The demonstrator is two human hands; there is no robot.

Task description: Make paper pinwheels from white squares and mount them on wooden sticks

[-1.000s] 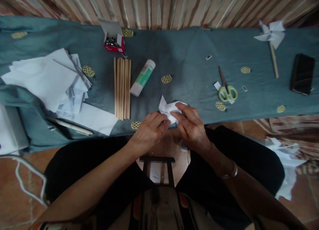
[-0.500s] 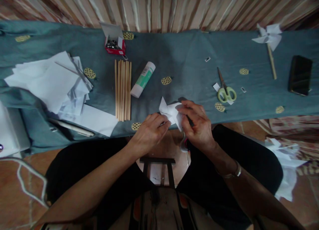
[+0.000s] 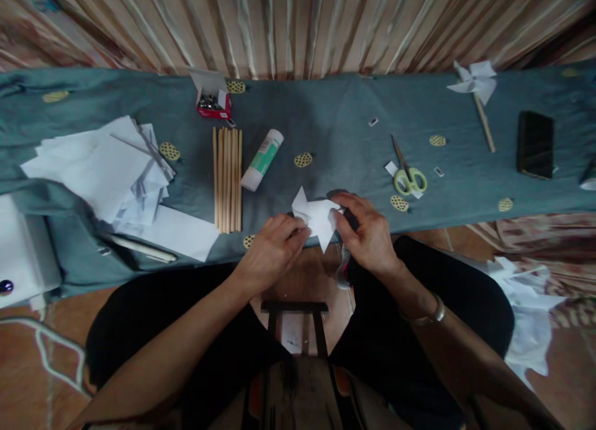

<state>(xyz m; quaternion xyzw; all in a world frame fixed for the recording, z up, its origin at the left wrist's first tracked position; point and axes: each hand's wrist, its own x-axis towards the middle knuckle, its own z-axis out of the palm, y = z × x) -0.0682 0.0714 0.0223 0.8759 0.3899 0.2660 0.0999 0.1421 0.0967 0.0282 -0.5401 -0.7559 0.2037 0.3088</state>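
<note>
A white paper pinwheel (image 3: 320,218) with pointed blades is held between my hands at the table's near edge. My left hand (image 3: 275,244) pinches its left side between thumb and fingers. On the other side, my right hand (image 3: 365,231) grips the right blade with thumb and forefinger; a bracelet circles that wrist. No stick shows on this pinwheel. Just beyond my left hand lie a green and white glue stick (image 3: 262,160) and a row of several wooden sticks (image 3: 228,180). Green-handled scissors (image 3: 408,179) rest past my right hand.
A red box (image 3: 213,104) of small metal pieces stands open at the back. Stacked white paper (image 3: 102,169) lies left, beside a white device (image 3: 25,250). At right are a pinwheel on a stick (image 3: 479,85) and a dark phone (image 3: 535,144). Paper scraps (image 3: 531,312) hang below right.
The pinwheel has turned flatter, so more of its face and a blade pointing toward me show. Both hands keep hold of it. The whole view has shifted slightly.
</note>
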